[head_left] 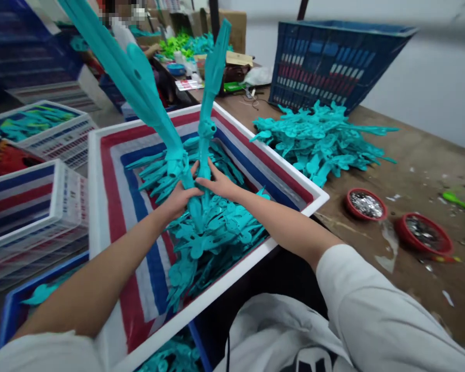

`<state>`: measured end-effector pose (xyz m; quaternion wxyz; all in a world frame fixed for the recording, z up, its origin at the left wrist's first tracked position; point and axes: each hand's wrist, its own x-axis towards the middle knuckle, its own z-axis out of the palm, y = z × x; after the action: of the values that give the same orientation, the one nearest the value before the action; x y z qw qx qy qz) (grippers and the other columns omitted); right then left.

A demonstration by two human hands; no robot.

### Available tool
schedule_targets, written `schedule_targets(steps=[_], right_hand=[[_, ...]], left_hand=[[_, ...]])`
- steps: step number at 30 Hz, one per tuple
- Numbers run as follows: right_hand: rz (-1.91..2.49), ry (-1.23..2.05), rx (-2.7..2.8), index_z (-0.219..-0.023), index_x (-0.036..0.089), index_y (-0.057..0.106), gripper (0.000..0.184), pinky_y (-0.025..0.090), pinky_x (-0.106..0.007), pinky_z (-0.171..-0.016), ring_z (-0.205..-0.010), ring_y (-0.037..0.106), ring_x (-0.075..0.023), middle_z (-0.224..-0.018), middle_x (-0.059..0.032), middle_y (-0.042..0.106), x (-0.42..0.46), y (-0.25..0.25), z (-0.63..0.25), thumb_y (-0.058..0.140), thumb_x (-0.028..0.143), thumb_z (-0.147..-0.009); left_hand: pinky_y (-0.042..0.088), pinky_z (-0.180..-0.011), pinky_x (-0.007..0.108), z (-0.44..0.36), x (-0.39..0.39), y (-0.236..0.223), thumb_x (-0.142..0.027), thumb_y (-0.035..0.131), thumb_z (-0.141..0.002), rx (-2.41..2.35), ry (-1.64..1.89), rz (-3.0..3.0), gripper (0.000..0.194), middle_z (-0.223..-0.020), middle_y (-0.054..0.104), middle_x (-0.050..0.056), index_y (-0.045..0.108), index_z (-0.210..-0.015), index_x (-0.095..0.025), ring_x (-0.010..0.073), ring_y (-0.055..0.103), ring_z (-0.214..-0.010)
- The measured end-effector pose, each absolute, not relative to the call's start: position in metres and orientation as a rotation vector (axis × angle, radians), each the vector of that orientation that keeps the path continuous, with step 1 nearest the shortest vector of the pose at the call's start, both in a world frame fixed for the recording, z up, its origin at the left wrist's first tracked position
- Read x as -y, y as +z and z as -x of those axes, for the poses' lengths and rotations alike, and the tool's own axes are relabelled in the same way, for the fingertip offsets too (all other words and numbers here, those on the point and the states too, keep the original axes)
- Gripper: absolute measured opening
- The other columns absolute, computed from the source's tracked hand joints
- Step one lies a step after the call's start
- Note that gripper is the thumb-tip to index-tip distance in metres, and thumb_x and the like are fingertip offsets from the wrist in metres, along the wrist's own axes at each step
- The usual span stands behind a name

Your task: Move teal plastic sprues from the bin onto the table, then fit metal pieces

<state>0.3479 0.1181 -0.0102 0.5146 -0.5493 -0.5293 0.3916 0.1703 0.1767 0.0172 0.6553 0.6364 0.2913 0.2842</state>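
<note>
My left hand (181, 199) is closed around a bundle of long teal plastic parts (155, 108) that rises toward the upper left. Beside it, my right hand (217, 182) grips a second upright teal bundle (213, 72). Both are over a white crate (95, 191) lined with red, white and blue striped cloth. More teal plastic parts (217, 232) lie heaped in the crate below my hands. The exact kind of the parts is not clear, and the fingers are partly hidden behind the bundles.
A pile of teal parts (321, 139) lies on the brown table (422, 170) at right. Two red bowls (349, 199) of small shiny metal pieces stand near it. Behind is a tall blue basket (313, 67). White crates (62, 206) stand at left, and a person sits further back.
</note>
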Motion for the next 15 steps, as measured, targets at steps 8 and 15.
schedule_targets(steps=[8, 15], right_hand=[[1.343, 0.825, 1.3, -0.199, 0.032, 0.02, 0.136, 0.045, -0.046, -0.147, -0.177, 0.051, -0.0336, -0.191, -0.0059, 0.051, -0.116, 0.0, -0.348, 0.102, 0.061, -0.094], [1.357, 0.903, 1.096, -0.199, 0.022, -0.001, 0.168, 0.057, -0.044, -0.136, -0.157, 0.071, -0.0321, -0.17, -0.015, 0.071, -0.109, 0.023, -0.335, 0.113, 0.059, -0.081]], left_hand=[[0.077, -0.088, 0.043, -0.17, -0.178, 0.019, -0.043, 0.11, -0.067, -0.737, 0.656, -1.391, 0.097, -0.131, 0.089, 0.01, 0.08, -0.157, -0.023, 0.0447, 0.083, -0.128], [0.08, -0.081, 0.04, -0.168, -0.182, 0.034, -0.049, 0.116, -0.06, -0.703, 0.699, -1.384, 0.104, -0.118, 0.09, 0.009, 0.078, -0.155, -0.027, 0.045, 0.086, -0.125]])
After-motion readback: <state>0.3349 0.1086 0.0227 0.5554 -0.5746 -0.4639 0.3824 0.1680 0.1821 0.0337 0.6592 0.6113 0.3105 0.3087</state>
